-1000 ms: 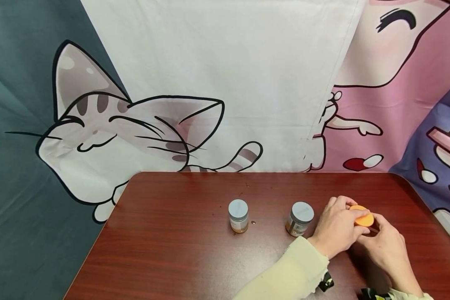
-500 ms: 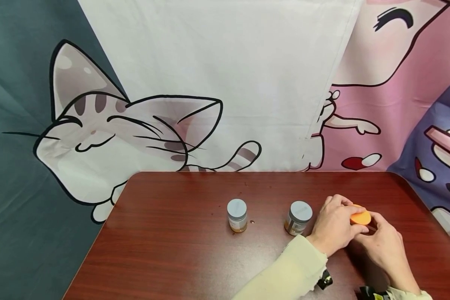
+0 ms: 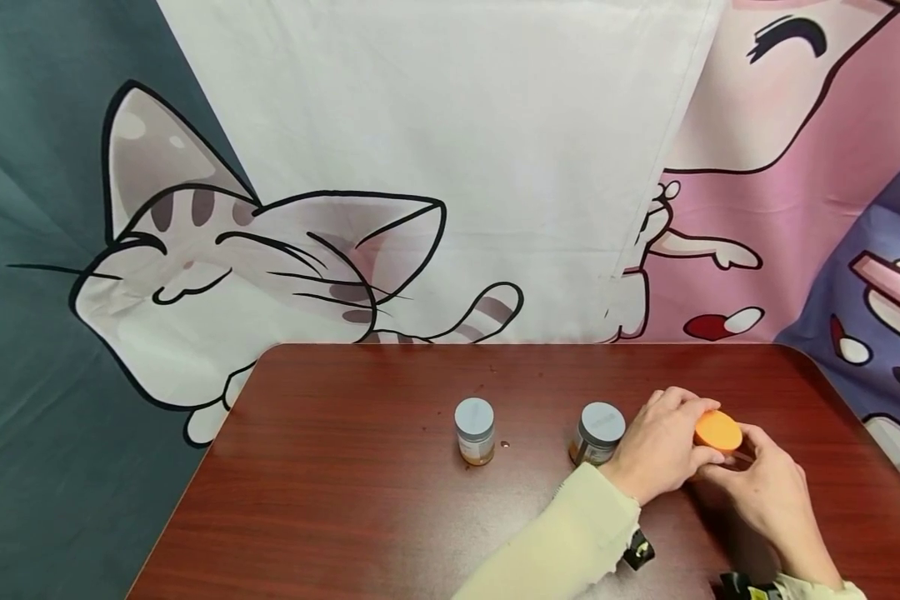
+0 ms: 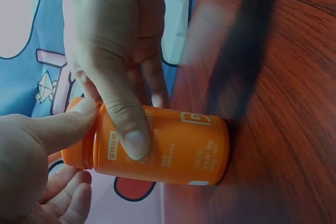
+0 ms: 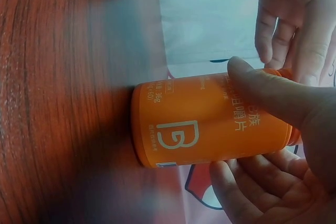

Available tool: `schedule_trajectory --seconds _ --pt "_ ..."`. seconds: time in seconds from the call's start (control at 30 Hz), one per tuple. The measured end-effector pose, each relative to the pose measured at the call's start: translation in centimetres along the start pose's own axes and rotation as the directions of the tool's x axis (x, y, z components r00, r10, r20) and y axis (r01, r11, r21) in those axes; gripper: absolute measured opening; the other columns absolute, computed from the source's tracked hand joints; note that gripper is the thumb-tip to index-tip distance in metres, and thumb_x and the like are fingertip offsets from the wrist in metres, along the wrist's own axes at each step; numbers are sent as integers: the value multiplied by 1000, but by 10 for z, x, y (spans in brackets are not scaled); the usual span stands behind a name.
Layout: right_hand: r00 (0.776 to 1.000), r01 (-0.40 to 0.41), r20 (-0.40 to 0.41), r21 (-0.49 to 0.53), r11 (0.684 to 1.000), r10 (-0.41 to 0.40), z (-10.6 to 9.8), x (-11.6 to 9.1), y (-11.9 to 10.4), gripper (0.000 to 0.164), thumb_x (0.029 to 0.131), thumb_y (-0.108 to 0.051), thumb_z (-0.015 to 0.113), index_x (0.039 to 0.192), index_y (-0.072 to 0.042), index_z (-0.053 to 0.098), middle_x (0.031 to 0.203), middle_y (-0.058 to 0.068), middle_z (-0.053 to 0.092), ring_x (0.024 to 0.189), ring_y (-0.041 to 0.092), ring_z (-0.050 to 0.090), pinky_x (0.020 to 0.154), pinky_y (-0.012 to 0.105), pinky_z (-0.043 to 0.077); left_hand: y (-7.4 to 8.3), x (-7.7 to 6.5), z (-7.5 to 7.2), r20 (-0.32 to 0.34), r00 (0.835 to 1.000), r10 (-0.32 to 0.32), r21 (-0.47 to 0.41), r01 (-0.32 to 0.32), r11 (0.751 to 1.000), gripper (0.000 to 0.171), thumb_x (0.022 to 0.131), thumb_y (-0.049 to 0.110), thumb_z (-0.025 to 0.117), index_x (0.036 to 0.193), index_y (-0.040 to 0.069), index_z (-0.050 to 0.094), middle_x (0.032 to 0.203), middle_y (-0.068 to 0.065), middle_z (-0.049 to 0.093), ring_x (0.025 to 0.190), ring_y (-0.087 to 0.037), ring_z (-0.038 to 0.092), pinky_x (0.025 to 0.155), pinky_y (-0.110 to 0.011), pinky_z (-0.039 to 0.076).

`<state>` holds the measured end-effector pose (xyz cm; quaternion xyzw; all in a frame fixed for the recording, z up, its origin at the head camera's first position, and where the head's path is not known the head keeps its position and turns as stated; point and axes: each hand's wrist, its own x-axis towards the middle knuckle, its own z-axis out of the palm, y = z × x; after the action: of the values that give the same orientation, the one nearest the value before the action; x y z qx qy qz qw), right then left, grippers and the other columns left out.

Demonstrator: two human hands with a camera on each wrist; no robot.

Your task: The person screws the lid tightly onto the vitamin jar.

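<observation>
An orange pill bottle (image 4: 163,145) stands upright at the right of the table, with pale printing on its body. My right hand (image 3: 772,487) grips that body, thumb on one side and fingers round the other, as the right wrist view shows. At the top, my left hand (image 3: 660,446) pinches the orange screw cap (image 3: 718,431) between thumb and fingers. In the head view most of the bottle's body is hidden behind the hands.
Left of my left hand stands a jar with a grey lid (image 3: 602,423), partly covered by the hand. Farther left is a second grey-lidded jar (image 3: 476,432). The reddish wooden table (image 3: 330,500) ends at a printed cloth backdrop (image 3: 540,150).
My left hand has shifted slightly left, its thumb and fingers now at the cap's edge, so more of the cap's top shows. The right hand has kept its hold on the bottle.
</observation>
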<state>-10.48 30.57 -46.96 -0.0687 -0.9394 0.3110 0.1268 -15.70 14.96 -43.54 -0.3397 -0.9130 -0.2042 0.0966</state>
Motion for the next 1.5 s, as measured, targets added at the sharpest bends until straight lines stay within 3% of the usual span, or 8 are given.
schedule_trajectory --seconds 0.17,0.5,0.67,0.93,1.07,1.27,1.5 --pt "1000 6 -2 -7 1000 -6 -1 0 0 65 69 -18 90 118 10 58 106 36 65 92 52 62 69 51 44 1 -3 0 -22 1000 -6 4 6 1000 63 85 48 78 141 25 57 123 12 58 105 0 51 88 -7 37" --pt "1000 7 17 -25 1000 -6 -2 2 1 61 72 -17 87 118 10 57 104 36 65 91 53 60 72 59 43 1 -5 2 -27 997 77 39 -76 996 54 88 37 75 139 25 59 129 13 56 111 -1 49 97 -7 32" --pt "1000 17 12 -35 999 -16 -2 2 3 59 72 -12 85 118 10 57 101 34 67 91 52 62 71 56 42 3 -6 3 -19 994 104 41 -103 994 57 89 38 74 141 25 57 135 12 54 117 -2 48 101 -7 30" --pt "1000 30 -3 -29 999 -30 -1 3 2 57 71 -9 83 118 10 57 103 35 67 93 55 61 72 59 42 5 -5 5 -5 996 86 2 -86 996 59 91 41 73 144 23 55 144 9 49 127 2 47 101 -7 32" --pt "999 32 5 -26 999 -31 -1 3 2 57 71 -11 84 117 10 58 104 36 65 92 55 60 72 60 43 5 -5 6 -28 997 79 2 -79 997 58 91 44 72 143 23 56 141 10 51 125 4 49 98 -6 34" --pt "1000 26 5 -20 999 -26 -1 1 3 58 70 -16 87 115 8 59 104 34 66 89 50 61 68 51 42 3 -8 7 -74 994 74 -6 -75 997 58 92 44 72 142 20 56 139 6 53 122 0 53 99 -8 35" --pt "1000 21 5 -19 1000 -21 -1 2 2 60 70 -16 88 116 9 58 104 36 65 90 52 61 68 53 43 1 -11 11 -143 988 65 -21 -68 997 55 91 40 74 140 19 59 137 3 53 121 -5 51 102 -9 33"
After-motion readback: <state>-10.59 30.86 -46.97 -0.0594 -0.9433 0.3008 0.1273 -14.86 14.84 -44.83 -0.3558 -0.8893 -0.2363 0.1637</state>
